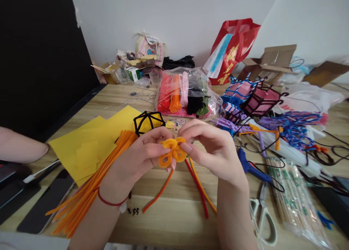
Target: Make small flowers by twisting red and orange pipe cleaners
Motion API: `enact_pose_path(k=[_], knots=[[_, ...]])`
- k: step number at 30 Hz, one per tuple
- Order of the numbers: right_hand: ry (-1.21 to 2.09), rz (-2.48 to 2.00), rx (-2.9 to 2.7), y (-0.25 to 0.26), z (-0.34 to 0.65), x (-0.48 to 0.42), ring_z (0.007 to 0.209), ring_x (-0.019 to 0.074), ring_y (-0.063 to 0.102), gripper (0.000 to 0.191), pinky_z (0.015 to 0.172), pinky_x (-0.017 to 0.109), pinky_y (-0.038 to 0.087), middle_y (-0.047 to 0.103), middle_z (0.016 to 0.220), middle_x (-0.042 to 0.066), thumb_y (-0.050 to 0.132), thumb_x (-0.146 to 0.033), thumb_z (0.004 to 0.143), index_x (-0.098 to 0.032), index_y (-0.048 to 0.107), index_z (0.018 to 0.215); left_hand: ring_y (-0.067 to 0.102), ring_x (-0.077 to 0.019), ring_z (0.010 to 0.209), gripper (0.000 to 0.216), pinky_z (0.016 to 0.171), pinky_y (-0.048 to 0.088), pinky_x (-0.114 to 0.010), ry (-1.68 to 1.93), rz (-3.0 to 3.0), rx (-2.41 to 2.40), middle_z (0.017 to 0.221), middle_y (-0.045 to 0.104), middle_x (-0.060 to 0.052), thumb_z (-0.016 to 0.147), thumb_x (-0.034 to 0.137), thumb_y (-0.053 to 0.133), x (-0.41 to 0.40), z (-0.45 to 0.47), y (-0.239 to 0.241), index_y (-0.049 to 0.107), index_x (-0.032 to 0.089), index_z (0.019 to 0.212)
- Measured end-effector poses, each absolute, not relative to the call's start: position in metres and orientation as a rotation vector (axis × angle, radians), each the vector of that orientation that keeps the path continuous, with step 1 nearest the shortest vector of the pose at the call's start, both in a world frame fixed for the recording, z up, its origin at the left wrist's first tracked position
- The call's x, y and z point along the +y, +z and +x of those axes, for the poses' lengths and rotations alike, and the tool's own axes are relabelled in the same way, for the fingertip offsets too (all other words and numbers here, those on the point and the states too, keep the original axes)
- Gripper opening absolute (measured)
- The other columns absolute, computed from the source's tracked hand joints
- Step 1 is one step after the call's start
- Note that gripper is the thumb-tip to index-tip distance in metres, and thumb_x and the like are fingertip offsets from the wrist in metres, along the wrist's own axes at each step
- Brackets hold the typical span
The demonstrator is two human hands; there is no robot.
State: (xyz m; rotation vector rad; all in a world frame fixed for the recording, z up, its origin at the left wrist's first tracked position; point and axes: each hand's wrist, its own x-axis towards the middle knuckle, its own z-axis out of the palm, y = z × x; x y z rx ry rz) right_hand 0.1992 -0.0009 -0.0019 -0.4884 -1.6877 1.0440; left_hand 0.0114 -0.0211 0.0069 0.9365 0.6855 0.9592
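Between my two hands is an orange pipe cleaner flower (165, 160) with several looped petals. My left hand (141, 151) pinches its left petals between thumb and fingers. On the other side, my right hand (211, 148) grips the right petals with thumb and forefinger. Below the flower, an orange pipe cleaner (158, 195) and a red pipe cleaner (200, 191) slant across the tabletop. A thick bundle of orange pipe cleaners (79, 202) lies under and beside my left forearm. Just behind my left hand stands a small black-framed yellow lantern (148, 122).
Yellow sheets (95, 133) spread at the left near a phone (46, 206). A clear bag of coloured pipe cleaners (185, 93) lies at the back. To the right are pink lanterns (263, 100), a blue glue gun (253, 168), scissors (263, 213) and bagged wooden sticks (294, 195).
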Motion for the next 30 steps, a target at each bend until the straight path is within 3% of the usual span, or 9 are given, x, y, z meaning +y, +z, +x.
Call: enact_pose_path(k=[3,6,8,11,15,18,21,26,30], knots=[[1.146,-0.56,-1.594,-0.002,0.197,-0.004,0.071,0.0149,0.062,0.016,0.061,0.027,0.051,0.071,0.082,0.003,0.079,-0.033,0.092,-0.022,0.072,0.082,0.058,-0.0093,0.048,0.029,0.055,0.056,-0.024,1.037,0.982,0.724,0.066,0.065,0.005,0.071,0.027,0.09,-0.022,0.011,0.004,0.064,0.022,0.082],[1.264,-0.693,-1.492,-0.003,0.195,-0.005,0.06,0.0125,0.056,0.03,0.052,0.025,0.047,0.067,0.074,0.002,0.083,-0.047,0.088,-0.021,0.07,0.08,0.07,-0.0145,0.066,0.032,0.063,0.061,-0.026,1.162,1.126,0.781,0.084,0.073,0.001,0.074,0.032,0.09,-0.024,0.011,0.0,0.065,0.023,0.091],[1.303,-0.756,-1.432,-0.003,0.194,-0.005,0.055,0.0107,0.051,0.034,0.047,0.024,0.041,0.064,0.069,0.0,0.087,-0.049,0.083,-0.02,0.068,0.077,0.074,-0.0171,0.08,0.034,0.07,0.062,-0.026,1.244,1.219,0.847,0.094,0.075,-0.001,0.076,0.031,0.09,-0.027,0.013,0.0,0.064,0.024,0.098],[1.337,-0.779,-1.433,-0.002,0.195,-0.004,0.052,0.0093,0.046,0.036,0.047,0.023,0.038,0.06,0.064,-0.003,0.091,-0.046,0.078,-0.02,0.066,0.074,0.074,-0.0179,0.09,0.029,0.082,0.063,-0.028,1.374,1.344,0.989,0.095,0.074,-0.001,0.078,0.027,0.087,-0.032,0.017,0.0,0.064,0.023,0.095],[1.371,-0.786,-1.604,0.0,0.199,-0.005,0.056,0.0103,0.049,0.029,0.05,0.023,0.04,0.06,0.063,-0.003,0.087,-0.039,0.083,-0.019,0.067,0.075,0.072,-0.0165,0.09,0.015,0.084,0.062,-0.026,1.437,1.393,1.034,0.093,0.075,-0.001,0.082,0.023,0.082,-0.034,0.015,0.001,0.07,0.022,0.092],[1.248,-0.755,-1.672,0.001,0.2,-0.006,0.065,0.0116,0.058,0.016,0.059,0.024,0.049,0.071,0.083,0.0,0.084,-0.027,0.085,-0.02,0.07,0.091,0.072,-0.0149,0.089,0.012,0.083,0.06,-0.023,1.408,1.424,1.032,0.092,0.076,0.0,0.083,0.02,0.081,-0.034,0.01,0.002,0.074,0.023,0.092],[1.012,-0.66,-1.685,0.001,0.199,-0.007,0.078,0.0138,0.064,0.02,0.073,0.028,0.056,0.075,0.101,0.004,0.083,-0.019,0.085,-0.022,0.071,0.101,0.072,-0.0151,0.09,0.008,0.084,0.059,-0.022,1.377,1.488,1.076,0.092,0.076,0.002,0.085,0.022,0.08,-0.034,0.006,0.004,0.076,0.026,0.091],[0.925,-0.682,-1.725,-0.003,0.194,-0.009,0.076,0.0163,0.068,0.003,0.071,0.031,0.058,0.077,0.088,0.004,0.076,-0.021,0.093,-0.023,0.073,0.093,0.069,-0.0156,0.091,0.005,0.083,0.057,-0.023,1.361,1.666,1.137,0.096,0.073,0.0,0.089,0.023,0.075,-0.036,0.005,0.006,0.075,0.025,0.094],[1.168,-0.715,-1.511,-0.005,0.189,-0.009,0.065,0.0142,0.066,0.015,0.06,0.026,0.059,0.076,0.079,0.002,0.087,-0.028,0.084,-0.021,0.073,0.086,0.069,-0.0167,0.098,0.012,0.091,0.056,-0.025,1.355,1.732,1.196,0.105,0.075,0.0,0.093,0.028,0.075,-0.038,0.004,0.001,0.075,0.027,0.105]])
